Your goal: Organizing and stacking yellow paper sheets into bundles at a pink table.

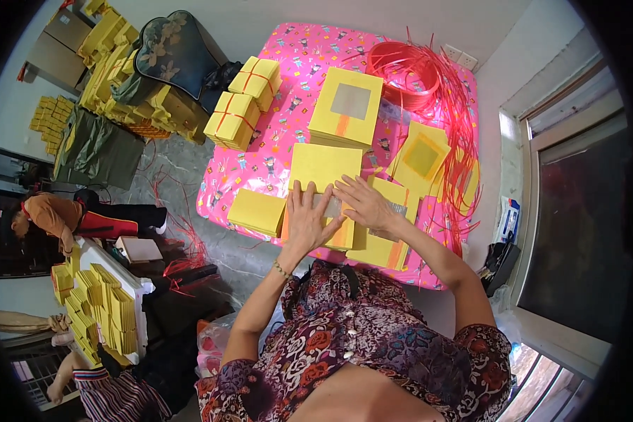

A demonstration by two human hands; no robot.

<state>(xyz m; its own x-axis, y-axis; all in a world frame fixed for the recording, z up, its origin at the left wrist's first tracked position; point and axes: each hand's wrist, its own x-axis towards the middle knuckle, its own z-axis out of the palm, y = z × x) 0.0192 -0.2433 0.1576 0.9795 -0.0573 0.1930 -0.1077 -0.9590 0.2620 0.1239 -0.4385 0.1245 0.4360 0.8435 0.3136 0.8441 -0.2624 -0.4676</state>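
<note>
My left hand [309, 218] lies flat on a yellow sheet of paper [325, 166] at the near side of the table, its fingers spread. Beside it my right hand [367, 205] also rests with fingers apart, near a silvery patch on the paper, mostly hidden under both hands. Another yellow stack [383, 252] with silver and orange patches lies under my right wrist. Left of my left hand is a smaller yellow stack [257, 211]. Beyond my hands stands a tall yellow stack [320, 119] with a grey square and an orange stripe on top.
A pink patterned cloth [221, 179] covers the table. Bundles [233, 116] tied with red strips sit at the far left, and coiled red strips [408, 70] at the far right. Left, two other people are beside a table of yellow stacks [95, 309]. A chair [172, 49] stands behind.
</note>
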